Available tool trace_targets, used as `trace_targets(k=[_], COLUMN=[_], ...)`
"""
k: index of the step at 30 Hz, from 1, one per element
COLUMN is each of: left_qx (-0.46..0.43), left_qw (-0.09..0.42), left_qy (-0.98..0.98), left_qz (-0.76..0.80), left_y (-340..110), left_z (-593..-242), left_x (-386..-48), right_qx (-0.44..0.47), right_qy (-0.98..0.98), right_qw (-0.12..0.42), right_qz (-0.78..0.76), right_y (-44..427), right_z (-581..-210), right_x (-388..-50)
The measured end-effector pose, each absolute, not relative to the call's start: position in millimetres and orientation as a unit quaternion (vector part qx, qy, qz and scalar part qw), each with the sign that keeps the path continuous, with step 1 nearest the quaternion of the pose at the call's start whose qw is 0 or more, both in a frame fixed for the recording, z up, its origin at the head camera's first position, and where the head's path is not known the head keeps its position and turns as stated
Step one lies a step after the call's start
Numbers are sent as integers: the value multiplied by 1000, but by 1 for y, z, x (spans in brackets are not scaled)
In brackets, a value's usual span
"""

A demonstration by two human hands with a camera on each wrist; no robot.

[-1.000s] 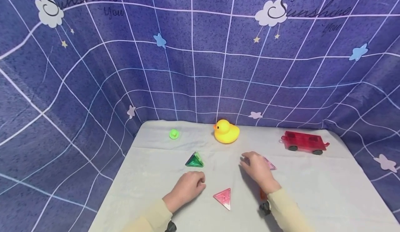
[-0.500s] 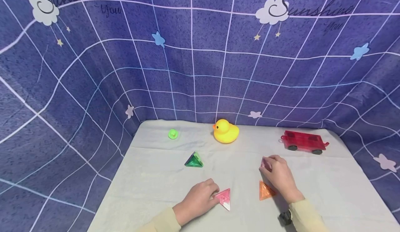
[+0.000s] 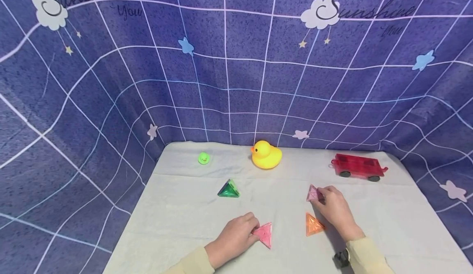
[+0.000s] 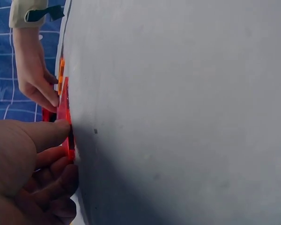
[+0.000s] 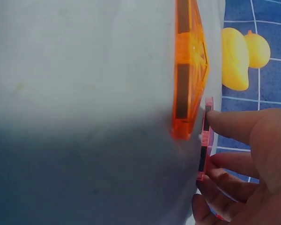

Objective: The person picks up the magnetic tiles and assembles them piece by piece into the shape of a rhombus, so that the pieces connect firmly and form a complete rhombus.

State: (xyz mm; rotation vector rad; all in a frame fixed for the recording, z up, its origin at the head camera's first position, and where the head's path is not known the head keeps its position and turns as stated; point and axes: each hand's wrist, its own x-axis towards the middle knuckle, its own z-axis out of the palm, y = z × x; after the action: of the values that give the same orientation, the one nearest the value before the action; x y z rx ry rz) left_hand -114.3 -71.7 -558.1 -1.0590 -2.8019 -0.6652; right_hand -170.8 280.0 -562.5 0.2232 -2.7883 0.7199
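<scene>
My left hand pinches the left corner of a translucent pink-red triangular magnetic tile near the table's front; the left wrist view shows the thumb against it. Further back on the right, my right hand pinches a lilac-pink triangular magnetic tile between thumb and fingers. Dark strips line that tile's edge in the right wrist view. Between the hands, close to the right forearm, lies an orange triangular tile that neither hand touches. A green pyramid of triangular tiles stands behind the left hand.
A yellow rubber duck sits at the back middle, with a small green round toy to its left. At the back right is a red wheeled toy car base. Blue patterned cloth rises behind the white-covered table.
My left hand moved right and took hold of the pink-red tile. My right hand shifted right and pinched the lilac-pink tile, uncovering the orange one.
</scene>
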Motion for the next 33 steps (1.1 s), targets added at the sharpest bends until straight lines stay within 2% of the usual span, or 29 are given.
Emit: trace_targets(k=[10,16,25,33], left_qx=[-348,-358,-385,-361], left_qw=[26,0,32,47], left_qy=[-904,-902,-892,-900], left_qz=[-247,-243,-234,-241], left_y=[-74,-77,-83,-84], left_z=[-559,-558,-560,-559], left_x=[-114,-116,-117,-121], right_qx=[67,67,70,72], right_qy=[-964,-963,-962,-962], right_qw=[79,77,76,72], right_qz=[247,248,253,252], right_y=[282,280,270,261], right_z=[-558,-558,-557,-556], right_x=[-174,-174,-175,-177])
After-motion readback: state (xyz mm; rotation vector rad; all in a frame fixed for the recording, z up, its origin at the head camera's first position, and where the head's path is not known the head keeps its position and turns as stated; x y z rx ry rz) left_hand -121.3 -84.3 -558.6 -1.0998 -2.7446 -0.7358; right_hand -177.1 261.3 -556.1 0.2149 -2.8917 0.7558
